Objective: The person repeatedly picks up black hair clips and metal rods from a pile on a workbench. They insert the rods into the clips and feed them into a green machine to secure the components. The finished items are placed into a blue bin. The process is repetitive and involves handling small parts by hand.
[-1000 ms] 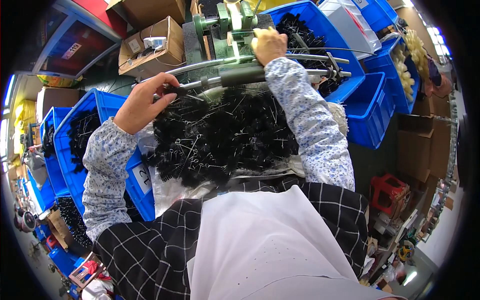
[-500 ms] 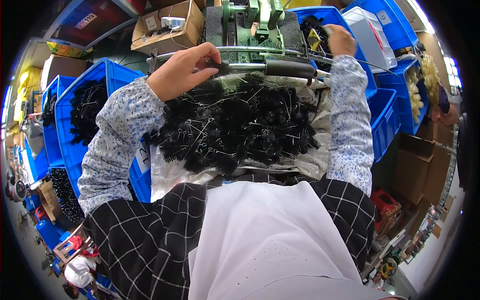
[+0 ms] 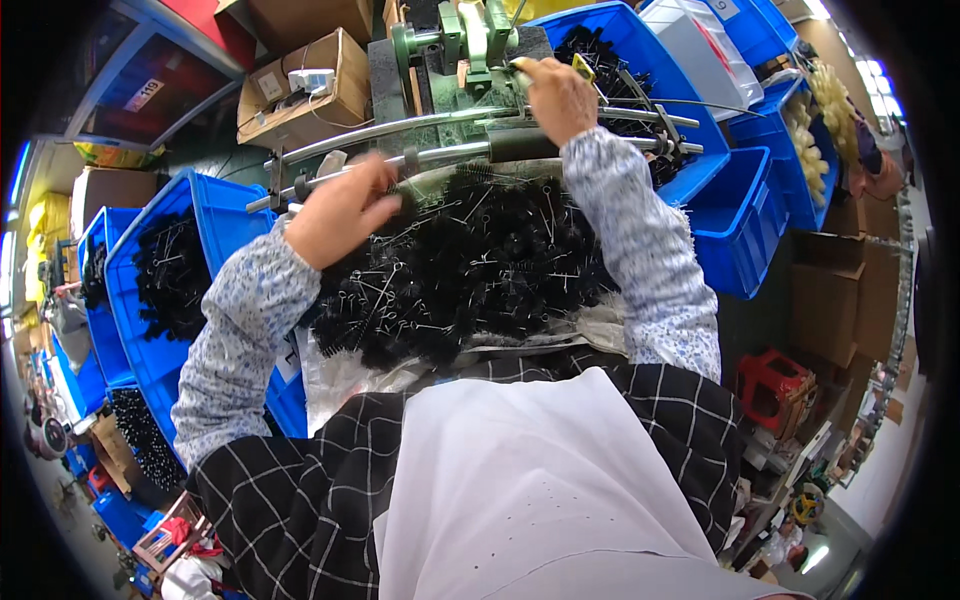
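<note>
- Moved since half a second ago: right hand (image 3: 562, 98) has gone from over the right-hand bin to the machine head; left hand (image 3: 345, 208) has dropped back off the rails toward the pile. View shifted a bit too.
- Brush pile (image 3: 480, 250): black bristles, thin wire stems, loop ends, heaped between the forearms, this side of the rails.
- Left hand: over the pile's far-left corner, thumb and fingers apart, motion-blurred. Can't tell if it has a brush.
- Right hand: fingers bunched, tips at the green machine (image 3: 476, 40). Can't tell what, if anything, they pinch.
- Risk, near: stems lie crossed, so lifting one brush could drag others or prick a finger.
- Risk, mid: left cuff passes close to the rails (image 3: 450, 152) and could snag on a clamp.
- Risk, far: fingers sit right at the machine head; if it moves with them there, pinch hazard. Can't tell if it's running.
- Surface: pile sits on pale sheeting (image 3: 335, 380), rumpled along the near edge; support underneath hidden.
- Room, near to far: blue left bin (image 3: 140, 290) with more brushes; blue right bin (image 3: 690, 95) beside the machine, same load; open carton (image 3: 350, 105) with a white electrical box (image 3: 311, 80); red stool (image 3: 770, 385) off right; glass-fronted cabinet (image 3: 140, 90) far left.
</note>
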The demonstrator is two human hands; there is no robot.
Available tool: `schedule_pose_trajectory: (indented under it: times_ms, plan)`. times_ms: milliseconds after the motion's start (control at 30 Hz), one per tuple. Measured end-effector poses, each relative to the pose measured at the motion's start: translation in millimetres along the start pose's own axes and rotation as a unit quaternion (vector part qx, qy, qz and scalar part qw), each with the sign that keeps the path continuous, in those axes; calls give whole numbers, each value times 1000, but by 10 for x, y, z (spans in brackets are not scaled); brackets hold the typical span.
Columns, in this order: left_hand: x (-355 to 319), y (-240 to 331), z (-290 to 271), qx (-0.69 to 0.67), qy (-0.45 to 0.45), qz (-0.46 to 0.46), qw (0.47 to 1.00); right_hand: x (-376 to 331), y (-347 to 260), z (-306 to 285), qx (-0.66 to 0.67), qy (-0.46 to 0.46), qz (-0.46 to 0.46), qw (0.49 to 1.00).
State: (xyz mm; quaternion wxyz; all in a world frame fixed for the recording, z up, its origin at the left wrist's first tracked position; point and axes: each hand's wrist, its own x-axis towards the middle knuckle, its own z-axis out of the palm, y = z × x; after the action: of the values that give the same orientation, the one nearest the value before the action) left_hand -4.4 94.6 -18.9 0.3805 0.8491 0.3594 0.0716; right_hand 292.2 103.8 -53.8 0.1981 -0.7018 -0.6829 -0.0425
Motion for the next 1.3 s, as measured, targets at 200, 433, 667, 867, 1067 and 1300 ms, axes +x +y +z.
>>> schedule_pose_trajectory:
  times_ms: [200,433,667,867,1067,1300]
  plan:
    - [-146,-220,359,129,-189,-2,973,173,416,372,-108,-19,36,993]
    - [-32,-72,232,63,-283,-50,956,208,443,491,-70,-5,14,997]
    - [-32,-59,296,139,-268,-41,952,287,511,580,-77,-23,-11,997]
    - [-104,-169,334,81,-194,-28,977,84,572,351,-129,-22,84,988]
    - [-177,-249,213,-50,-156,-61,985,96,437,503,-64,52,29,996]
    - [-196,-121,122,-79,-147,-79,983,211,-76,627,-70,11,23,997]
